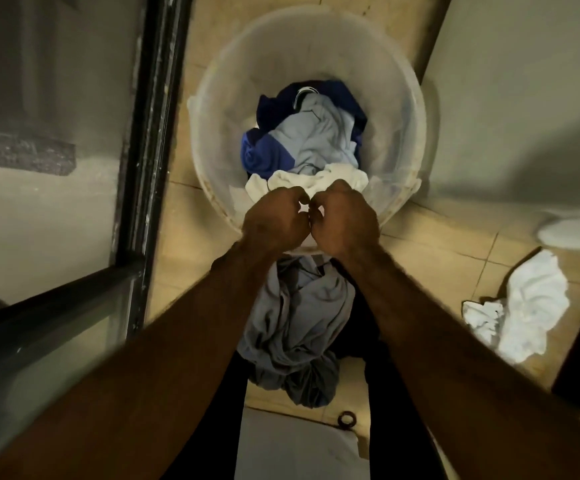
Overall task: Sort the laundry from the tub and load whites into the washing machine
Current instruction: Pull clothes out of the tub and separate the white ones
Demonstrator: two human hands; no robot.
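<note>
**A:** What does the head view give you?

**B:** I'm looking straight down into a round translucent plastic tub (416,109) on the beige tiled floor (437,251). A crumpled white cloth (316,180) lies at its near edge. Behind it are a light blue garment (319,136) and a dark blue garment (268,154).

**A:** And the hands?

**B:** I see the left hand (273,221) and right hand (345,220) meeting over the near rim. Both have their fingers curled in, pinching the white cloth between them.

**A:** Anything outside the tub?

**B:** A grey-blue garment (295,320) is heaped under the forearms, just beside the tub. A white fabric pile (527,306) lies well apart on the right.
</note>
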